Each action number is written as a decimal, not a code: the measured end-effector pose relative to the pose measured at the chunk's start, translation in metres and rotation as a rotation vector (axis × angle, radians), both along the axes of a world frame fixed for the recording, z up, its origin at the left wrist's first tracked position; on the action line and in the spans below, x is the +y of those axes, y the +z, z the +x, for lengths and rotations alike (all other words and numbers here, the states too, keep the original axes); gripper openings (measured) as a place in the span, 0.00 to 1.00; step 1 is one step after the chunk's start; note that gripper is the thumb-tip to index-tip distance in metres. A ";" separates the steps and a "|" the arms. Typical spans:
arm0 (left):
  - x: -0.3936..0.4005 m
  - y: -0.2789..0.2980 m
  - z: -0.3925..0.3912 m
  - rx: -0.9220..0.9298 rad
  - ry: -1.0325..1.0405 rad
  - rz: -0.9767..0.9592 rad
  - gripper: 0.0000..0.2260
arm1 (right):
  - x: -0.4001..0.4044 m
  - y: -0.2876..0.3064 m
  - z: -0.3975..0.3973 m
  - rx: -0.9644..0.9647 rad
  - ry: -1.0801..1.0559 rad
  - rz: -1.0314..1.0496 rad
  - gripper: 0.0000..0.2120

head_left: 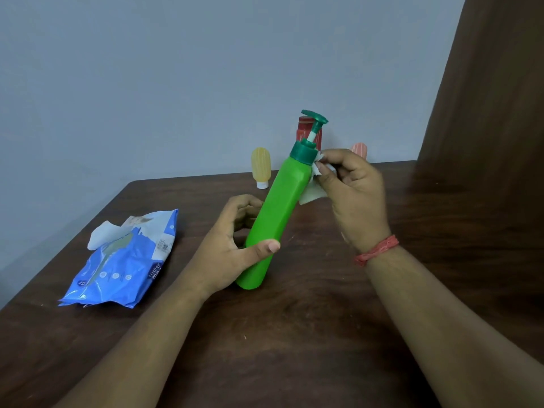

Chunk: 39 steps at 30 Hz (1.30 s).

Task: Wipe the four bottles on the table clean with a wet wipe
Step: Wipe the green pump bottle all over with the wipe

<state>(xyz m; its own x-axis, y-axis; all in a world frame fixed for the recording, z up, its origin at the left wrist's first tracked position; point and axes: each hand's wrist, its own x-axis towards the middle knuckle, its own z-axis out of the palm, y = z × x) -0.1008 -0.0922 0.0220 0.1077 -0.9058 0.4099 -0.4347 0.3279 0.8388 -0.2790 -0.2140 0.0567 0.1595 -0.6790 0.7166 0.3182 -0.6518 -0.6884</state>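
Observation:
My left hand (232,248) grips the lower part of a tall green pump bottle (276,213), tilted with its dark green pump head up and to the right, above the brown table (294,334). My right hand (350,195) pinches a white wet wipe (312,195) against the bottle's upper right side, just below the collar. At the back stand a yellow bottle (260,166) on its white cap, a red bottle (304,129) mostly hidden behind the pump, and a pink bottle (359,149) peeking over my right hand.
A blue wet-wipe pack (123,266) lies on the left of the table, a white wipe sticking out of its opening. A grey wall runs behind the table. A brown wooden panel (485,113) rises at the right.

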 end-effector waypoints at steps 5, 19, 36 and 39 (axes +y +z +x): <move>0.002 0.004 0.005 -0.090 -0.002 0.009 0.28 | -0.003 0.006 -0.001 -0.036 0.135 0.058 0.15; 0.000 0.004 0.005 -0.122 0.023 0.018 0.29 | -0.007 0.009 -0.008 0.008 0.341 0.072 0.17; -0.009 -0.006 0.006 -0.204 0.303 -0.120 0.28 | 0.007 0.006 0.001 -0.154 0.169 0.216 0.10; -0.011 -0.008 0.007 -0.258 0.304 -0.147 0.28 | 0.008 0.007 -0.002 0.001 -0.217 -0.156 0.07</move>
